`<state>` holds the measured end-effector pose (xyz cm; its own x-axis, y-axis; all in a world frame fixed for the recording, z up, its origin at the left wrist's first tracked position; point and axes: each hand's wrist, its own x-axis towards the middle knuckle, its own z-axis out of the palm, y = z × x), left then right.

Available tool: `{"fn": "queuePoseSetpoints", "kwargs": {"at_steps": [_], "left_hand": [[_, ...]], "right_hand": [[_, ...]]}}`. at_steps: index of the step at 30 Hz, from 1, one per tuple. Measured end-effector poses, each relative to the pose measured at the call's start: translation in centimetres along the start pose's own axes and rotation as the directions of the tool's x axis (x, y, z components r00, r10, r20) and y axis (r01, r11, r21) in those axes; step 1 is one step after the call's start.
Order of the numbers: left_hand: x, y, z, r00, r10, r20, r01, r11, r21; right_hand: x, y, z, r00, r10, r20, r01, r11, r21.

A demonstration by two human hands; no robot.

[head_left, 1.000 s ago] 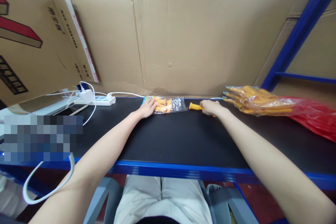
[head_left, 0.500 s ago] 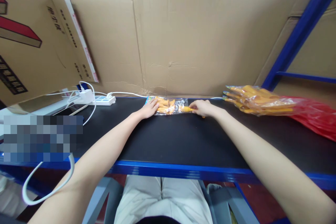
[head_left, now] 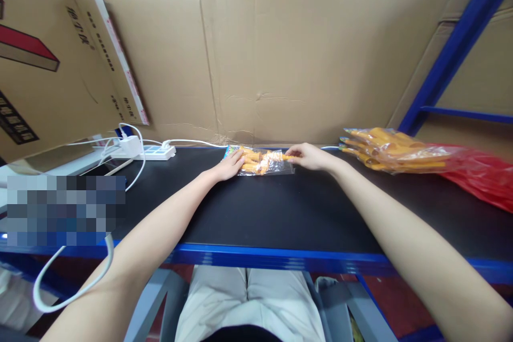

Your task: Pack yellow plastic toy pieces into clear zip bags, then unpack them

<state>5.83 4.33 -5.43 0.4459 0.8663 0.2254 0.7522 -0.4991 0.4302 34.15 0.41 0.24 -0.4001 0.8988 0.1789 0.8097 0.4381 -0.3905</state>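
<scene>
- Two bare hands work at the bag (head_left: 287, 169), which lies flat on the table (head_left: 256, 219) in the centre of the frame.
- Left hand (head_left: 231, 165): laid over the bag's left end, fingers stretched out, pressing rather than gripping. Firm, even pressure here should stop the bag sliding; too light a touch could let it skid leftward.
- Right hand (head_left: 308, 157): thumb and fingers pinch a yellow piece (head_left: 289, 158) at the bag's right end. How far its tip is inside, I cannot tell.
- More yellow pieces (head_left: 250, 156) lie inside, toward the left end. A low, level push in line with them would likely go smoothest.
- Thin film may snag or fold under the piece, so lifting the upper layer slightly should help.
- A gentle pace suits this; forcing could split the film.
</scene>
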Motion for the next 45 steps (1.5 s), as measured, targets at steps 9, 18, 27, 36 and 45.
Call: {"fn": "queuePoseSetpoints", "kwargs": {"at_steps": [9,18,27,36,45], "left_hand": [[-0.3,1.1,-0.3,0.999,-0.005,0.041,0.007,0.997,-0.072],[-1.1,3.0,-0.7,0.999,0.014,0.038,-0.001,0.950,-0.311],[-0.8,3.8,-0.4,0.993,0.074,-0.089,-0.099,0.939,-0.330],[-0.8,3.5,-0.2,0.995,0.007,-0.096,-0.036,0.951,-0.306],[-1.0,4.0,-0.2,0.970,0.025,-0.242,-0.034,0.999,-0.032]], "right_hand": [[0.2,-1.1,1.6,0.999,-0.052,0.001,0.052,0.998,0.031],[0.6,-1.4,3.2,0.987,-0.139,-0.085,0.156,0.955,0.252],[0.8,-1.6,3.9,0.996,-0.039,-0.074,0.064,0.923,0.379],[0.1,-2.2,3.0,0.998,-0.023,0.053,-0.005,0.881,0.474],[0.6,-1.0,1.7,0.951,0.280,-0.129,-0.296,0.947,-0.123]]}}
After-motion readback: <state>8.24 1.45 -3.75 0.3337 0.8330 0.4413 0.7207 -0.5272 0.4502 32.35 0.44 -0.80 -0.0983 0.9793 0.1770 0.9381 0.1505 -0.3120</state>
